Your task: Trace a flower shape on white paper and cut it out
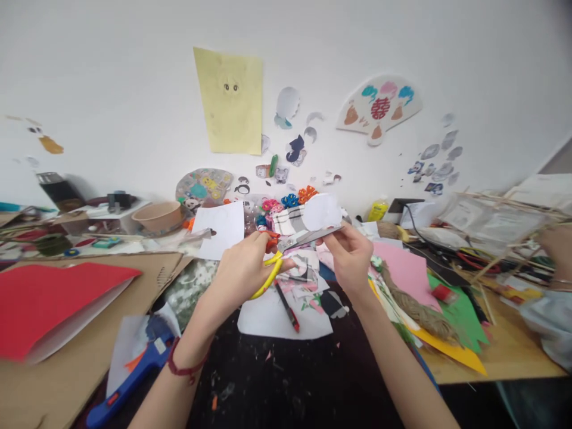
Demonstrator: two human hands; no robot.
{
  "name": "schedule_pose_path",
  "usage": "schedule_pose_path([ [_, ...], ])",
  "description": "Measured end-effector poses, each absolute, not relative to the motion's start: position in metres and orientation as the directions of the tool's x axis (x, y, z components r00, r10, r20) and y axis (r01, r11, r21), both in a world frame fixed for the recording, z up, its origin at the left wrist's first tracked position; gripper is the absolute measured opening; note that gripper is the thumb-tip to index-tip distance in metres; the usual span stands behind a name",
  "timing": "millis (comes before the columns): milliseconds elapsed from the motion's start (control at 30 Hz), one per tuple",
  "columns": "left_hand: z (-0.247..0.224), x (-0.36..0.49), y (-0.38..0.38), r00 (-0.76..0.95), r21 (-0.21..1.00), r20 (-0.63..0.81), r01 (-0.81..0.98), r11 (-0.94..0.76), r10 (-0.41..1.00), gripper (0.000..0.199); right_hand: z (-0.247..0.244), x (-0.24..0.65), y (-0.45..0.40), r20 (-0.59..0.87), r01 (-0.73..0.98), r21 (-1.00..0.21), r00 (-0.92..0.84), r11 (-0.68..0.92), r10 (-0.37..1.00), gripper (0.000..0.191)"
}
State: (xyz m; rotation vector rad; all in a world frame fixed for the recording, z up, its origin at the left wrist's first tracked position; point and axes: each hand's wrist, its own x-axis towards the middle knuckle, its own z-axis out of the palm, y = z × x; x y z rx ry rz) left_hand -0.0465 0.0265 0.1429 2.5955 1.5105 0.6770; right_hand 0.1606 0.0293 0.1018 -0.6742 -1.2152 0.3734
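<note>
My left hand (250, 265) is closed on the yellow and red handles of a pair of scissors (308, 239), whose blades point right. Just above the blades is a rounded white paper piece (322, 212), pinched by the fingers of my right hand (349, 253) at its lower right edge. The blades lie along the paper's lower edge; whether they bite into it I cannot tell. Beneath my hands, a black and red pen (286, 307) rests on a white sheet (261, 319) among paper scraps.
A blue glue gun (136, 381) lies at the lower left, near red paper (58, 304) on cardboard. To the right are pink paper (404, 271), a twine bundle (415, 310) and green paper (462, 313). A bowl (157, 217) stands at the back left.
</note>
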Motion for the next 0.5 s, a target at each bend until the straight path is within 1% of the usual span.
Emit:
schedule_pose_path([
  [167,0.108,-0.05,0.022,0.376,0.309,0.277,0.836,-0.453,0.884,0.03,0.07,0.153,0.023,0.701,0.055,-0.699,0.251,0.713,0.668,0.004],
  [267,0.092,-0.048,0.029,0.359,0.344,0.244,0.837,-0.426,0.901,0.024,0.056,0.155,0.027,0.678,0.05,-0.724,0.235,0.688,0.697,0.004],
  [367,0.08,-0.046,0.036,0.332,0.38,0.215,0.838,-0.392,0.919,0.021,0.047,0.156,0.031,0.665,0.097,-0.741,0.243,0.664,0.706,0.006],
  [500,0.067,-0.043,0.04,0.326,0.406,0.194,0.832,-0.378,0.925,0.021,0.043,0.155,0.031,0.675,0.154,-0.734,0.27,0.662,0.686,0.008],
])
